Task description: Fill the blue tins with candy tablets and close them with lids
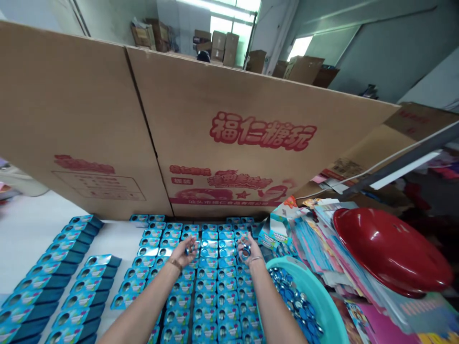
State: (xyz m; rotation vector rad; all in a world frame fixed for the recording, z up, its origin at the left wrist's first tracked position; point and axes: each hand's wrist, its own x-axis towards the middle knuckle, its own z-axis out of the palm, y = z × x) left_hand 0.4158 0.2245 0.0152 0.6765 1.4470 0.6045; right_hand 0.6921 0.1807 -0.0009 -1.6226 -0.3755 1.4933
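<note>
My left hand (pixel 185 252) hovers over rows of small blue boxes (pixel 206 274), its fingers curled around a small dark, shiny round piece. Over the right-hand rows is my right hand (pixel 248 249), also curled, with small shiny silver-and-blue round pieces in its fingers. Each box has a round hole in its upper face, and many holes are dark. Beside my right forearm, a turquoise basin (pixel 335 313) holds many loose round pieces (pixel 296 303) in blue and silver, much like those in my hands.
Behind the boxes stands a tall cardboard sheet (pixel 251 105) with red print. More blue boxes (pixel 46 267) line the white table (pixel 21 229) on the left. To the right, a red oval lid-like object (pixel 390 251) lies on stacked printed sheets (pixel 344 258). Blue cartons (pixel 274 234) stand behind the basin.
</note>
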